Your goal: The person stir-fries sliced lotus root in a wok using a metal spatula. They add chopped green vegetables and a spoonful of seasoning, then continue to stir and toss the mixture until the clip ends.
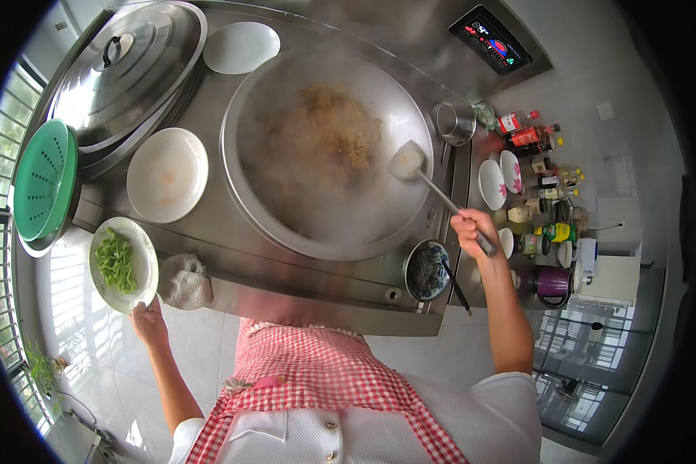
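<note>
My left hand (pixel 149 322) grips the near rim of a white plate (pixel 145 284) at the counter's left front edge. Sliced green peppers (pixel 115 260) lie heaped on that plate. In my right hand (pixel 473 233) is the handle of a wok spatula (pixel 408 160), whose blade rests against the right inner wall of a large steel wok (pixel 403 107). Steam rises from the wok and blurs the browned food (pixel 342 130) in it; the exact food cannot be told.
A domed steel lid (pixel 142 64), a green colander (pixel 46 180) and white plates (pixel 168 174) stand left. A crumpled cloth (pixel 185 281) lies at the front edge. Right are a patterned bowl (pixel 441 272) with a dark utensil, a steel pot (pixel 455 122), sauce bottles (pixel 525 136) and a lit control panel (pixel 490 40).
</note>
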Tool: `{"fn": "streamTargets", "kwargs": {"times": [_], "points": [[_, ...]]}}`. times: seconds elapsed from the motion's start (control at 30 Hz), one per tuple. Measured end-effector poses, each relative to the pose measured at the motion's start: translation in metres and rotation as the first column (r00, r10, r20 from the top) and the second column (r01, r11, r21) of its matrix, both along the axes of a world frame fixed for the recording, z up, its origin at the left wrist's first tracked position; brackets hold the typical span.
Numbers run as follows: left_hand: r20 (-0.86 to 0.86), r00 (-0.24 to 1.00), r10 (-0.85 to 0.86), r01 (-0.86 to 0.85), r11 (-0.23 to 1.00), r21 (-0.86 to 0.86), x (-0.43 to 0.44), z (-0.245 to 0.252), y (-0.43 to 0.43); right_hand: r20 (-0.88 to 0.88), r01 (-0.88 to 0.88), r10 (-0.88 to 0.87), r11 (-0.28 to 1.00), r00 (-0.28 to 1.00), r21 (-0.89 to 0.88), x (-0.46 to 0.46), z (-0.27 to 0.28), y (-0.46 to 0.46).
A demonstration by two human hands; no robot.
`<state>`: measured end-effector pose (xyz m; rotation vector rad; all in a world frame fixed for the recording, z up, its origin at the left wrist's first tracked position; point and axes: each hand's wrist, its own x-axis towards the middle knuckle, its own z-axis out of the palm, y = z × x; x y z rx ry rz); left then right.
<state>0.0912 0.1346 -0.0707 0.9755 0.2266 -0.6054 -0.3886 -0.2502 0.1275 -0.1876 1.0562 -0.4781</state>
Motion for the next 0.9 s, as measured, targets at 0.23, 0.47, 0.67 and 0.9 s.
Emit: {"fn": "streamTargets", "kwargs": {"times": [0.23,0.47,0.67,0.9], "points": [[-0.081,0.997,0.01,-0.018,0.995,-0.102,0.003,-0.005,0.005,-0.008,-0.257,0.258,0.957,0.966,-0.136,0.072,-0.044,-0.084],[-0.048,0.996,-0.073,0.07,0.996,-0.062,0.007,-0.007,0.012,-0.431,-0.608,0.441,0.673,0.787,-0.422,0.116,-0.036,-0.053],[-0.049,0.991,-0.125,0.114,0.977,-0.178,0.008,-0.005,0.012,-0.447,-0.435,0.224,0.78,0.866,-0.45,0.105,-0.036,-0.053],[-0.008,0.988,-0.156,0.156,0.988,-0.004,0.018,-0.007,0.012,-0.48,-0.555,0.317,0.657,0.818,-0.51,0.146,-0.082,-0.009]]}}
